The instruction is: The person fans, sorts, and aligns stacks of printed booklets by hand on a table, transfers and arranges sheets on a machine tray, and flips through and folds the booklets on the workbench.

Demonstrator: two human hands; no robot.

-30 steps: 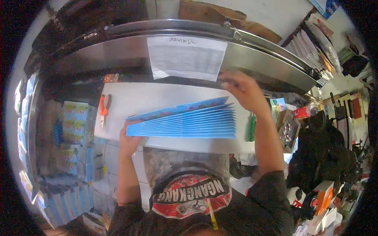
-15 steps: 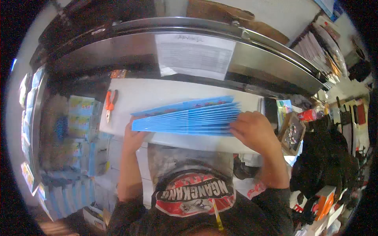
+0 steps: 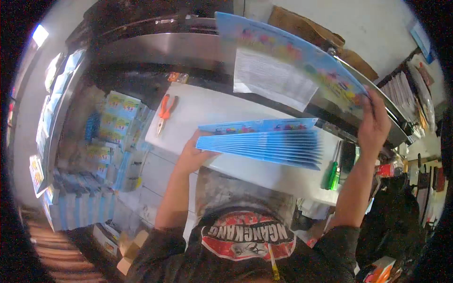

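My left hand grips the narrow left end of a stack of blue printed sheets, whose right ends fan apart above the white tabletop. Up at the right, my right hand pinches the lower right corner of a single blue printed sheet. That sheet is raised clear of the stack, its colourful pictures showing. Orange-handled long-nose pliers lie on the table beyond my left hand. Below my right forearm is a green-handled screwdriver.
Piles of blue printed material stand at the left. A white paper with print hangs on the metal panel behind the table. Papers fill a holder at the far right. A red-labelled bottle lies beyond my right arm.
My right hand has left the stack's right end and moved up and right, lifting one sheet. My left hand still holds the stack. The view has shifted and turned, revealing the green-handled screwdriver.
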